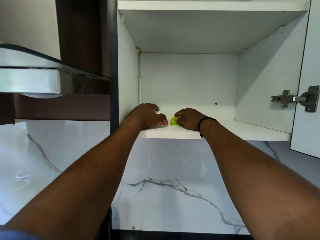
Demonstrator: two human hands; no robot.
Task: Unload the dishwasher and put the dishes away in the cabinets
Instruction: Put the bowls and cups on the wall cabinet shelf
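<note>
Both arms reach up into an open white wall cabinet. My left hand (147, 116) wraps around a small cup with a pink floral pattern (162, 122) that rests on the lower shelf (242, 132) near its left front. My right hand (187, 118) grips a green and white cup (173, 121) standing right beside the floral one on the same shelf. Most of each cup is hidden by the fingers. A dark band circles my right wrist.
An upper shelf (207, 7) sits above. The cabinet door (310, 118) hangs open at the right on a metal hinge (285, 99). A steel range hood (43, 78) juts out at the left. Marble backsplash (173, 187) lies below the cabinet.
</note>
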